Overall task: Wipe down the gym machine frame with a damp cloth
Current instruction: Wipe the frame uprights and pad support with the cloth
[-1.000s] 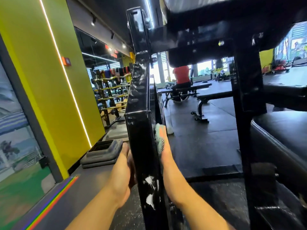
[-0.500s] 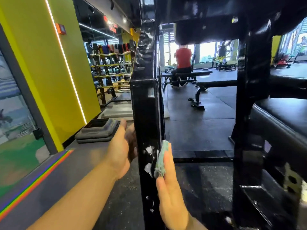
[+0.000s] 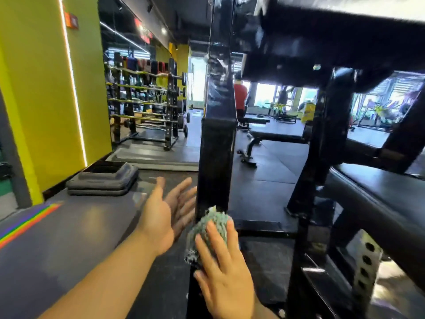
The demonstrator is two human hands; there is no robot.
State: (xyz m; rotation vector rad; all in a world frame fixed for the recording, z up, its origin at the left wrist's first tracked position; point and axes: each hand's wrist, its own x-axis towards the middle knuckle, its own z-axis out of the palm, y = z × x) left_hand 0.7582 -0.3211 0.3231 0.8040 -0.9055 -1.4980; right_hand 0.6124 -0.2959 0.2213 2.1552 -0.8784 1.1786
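A black upright post of the gym machine frame [image 3: 216, 157] rises in front of me, glossy and scuffed. My right hand [image 3: 226, 270] presses a crumpled grey-green cloth [image 3: 210, 229] flat against the front face of the post, low down, with its fingers straight over the cloth. My left hand [image 3: 165, 212] hovers just left of the post with its fingers spread and holds nothing; its fingertips are close to the post's left side.
A second black upright [image 3: 322, 157] and padded black seats [image 3: 379, 192] stand at the right. Stacked grey step platforms [image 3: 103, 178] lie on the floor at the left by the yellow-green wall [image 3: 46, 88]. Barbell racks [image 3: 147, 107] and a person in red [image 3: 240, 95] are farther back.
My right hand has slid the cloth down the post and from its right side onto its front face. My left hand has let go of the post and opened beside it.
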